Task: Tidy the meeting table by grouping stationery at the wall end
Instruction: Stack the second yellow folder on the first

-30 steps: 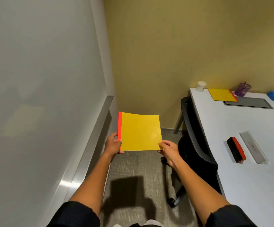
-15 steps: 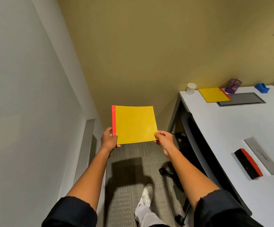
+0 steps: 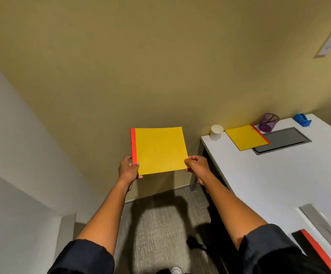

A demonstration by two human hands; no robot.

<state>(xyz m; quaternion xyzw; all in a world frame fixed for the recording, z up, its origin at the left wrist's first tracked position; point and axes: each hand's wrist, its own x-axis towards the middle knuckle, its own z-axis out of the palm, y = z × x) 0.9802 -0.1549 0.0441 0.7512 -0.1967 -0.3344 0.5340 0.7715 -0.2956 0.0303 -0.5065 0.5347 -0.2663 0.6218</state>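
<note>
Both hands (image 3: pixel 128 169) (image 3: pixel 197 166) pinching yellow notebook (image 3: pixel 159 150), firm grip

a mustard-yellow wall (image 3: pixel 160 66) fills the view ahead, meeting a pale grey wall (image 3: pixel 6 125) on the left. grey carpet (image 3: pixel 160 224) covers the floor, crossed by dark shadows. a white worktop (image 3: pixel 269 184) butts against the yellow wall on the right, with a grey recessed panel (image 3: pixel 283 140) set into it. a white wall plate (image 3: pixel 330 41) sits high on the right
</note>
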